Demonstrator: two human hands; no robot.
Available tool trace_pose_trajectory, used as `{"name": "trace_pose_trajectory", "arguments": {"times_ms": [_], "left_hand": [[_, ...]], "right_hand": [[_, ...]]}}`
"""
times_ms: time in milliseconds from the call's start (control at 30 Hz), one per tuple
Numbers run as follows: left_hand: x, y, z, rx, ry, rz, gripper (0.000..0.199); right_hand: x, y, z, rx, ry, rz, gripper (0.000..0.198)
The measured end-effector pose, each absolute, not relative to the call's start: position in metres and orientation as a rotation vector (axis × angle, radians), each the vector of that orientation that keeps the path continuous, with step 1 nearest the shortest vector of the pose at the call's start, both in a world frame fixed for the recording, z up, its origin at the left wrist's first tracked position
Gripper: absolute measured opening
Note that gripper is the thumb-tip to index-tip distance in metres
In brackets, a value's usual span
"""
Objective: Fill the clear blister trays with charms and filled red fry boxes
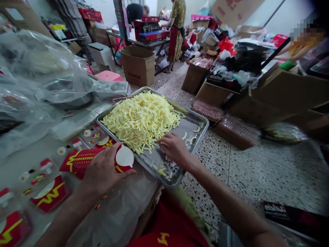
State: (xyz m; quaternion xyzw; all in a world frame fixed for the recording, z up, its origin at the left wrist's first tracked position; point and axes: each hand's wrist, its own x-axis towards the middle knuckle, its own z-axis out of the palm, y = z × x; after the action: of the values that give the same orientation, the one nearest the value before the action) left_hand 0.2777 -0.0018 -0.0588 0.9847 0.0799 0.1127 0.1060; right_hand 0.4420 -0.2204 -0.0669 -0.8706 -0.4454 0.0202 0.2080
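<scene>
My left hand [102,173] is closed around the front end of a stack of red and yellow french fry cartons [77,163]. The white inside of the front carton [124,158] faces the tray. Just right of it, my right hand [174,149] reaches over the metal tray [197,121], fingertips bent together at the near edge of a heap of pale yellow fry-shaped sticks [142,118]. Whatever those fingers pinch is hidden. Several loose sticks [161,171] lie on the bare part of the tray.
Clear plastic packs with small red cartons [50,193] cover the table at left. Behind them, a plastic bag [46,65] drapes over a metal bowl [69,92]. Cardboard boxes [138,67] stand on the speckled floor. One person [176,34] stands at the back; another person's arm [299,51] shows right.
</scene>
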Motion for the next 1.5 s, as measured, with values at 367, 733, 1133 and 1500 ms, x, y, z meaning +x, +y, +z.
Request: {"name": "trace_pose_trajectory", "arguments": {"times_ms": [367, 733, 1133, 1500], "left_hand": [[0.321, -0.031, -0.051, 2.761, 0.365, 0.300, 0.101], [0.345, -0.035, -0.049, 2.764, 0.262, 0.374, 0.092], [0.355, -0.046, -0.043, 2.803, 0.182, 0.397, 0.087], [0.362, -0.069, -0.060, 2.698, 0.080, 0.168, 0.086]], "right_hand": [[0.531, -0.292, -0.065, -2.233, -1.081, 0.308, 0.028], [0.540, -0.290, -0.086, -2.250, -0.889, 0.135, 0.034], [0.531, -0.276, -0.067, -2.419, -1.614, 0.428, 0.029], [0.534, -0.274, -0.094, -2.542, -1.152, 0.302, 0.028]]}}
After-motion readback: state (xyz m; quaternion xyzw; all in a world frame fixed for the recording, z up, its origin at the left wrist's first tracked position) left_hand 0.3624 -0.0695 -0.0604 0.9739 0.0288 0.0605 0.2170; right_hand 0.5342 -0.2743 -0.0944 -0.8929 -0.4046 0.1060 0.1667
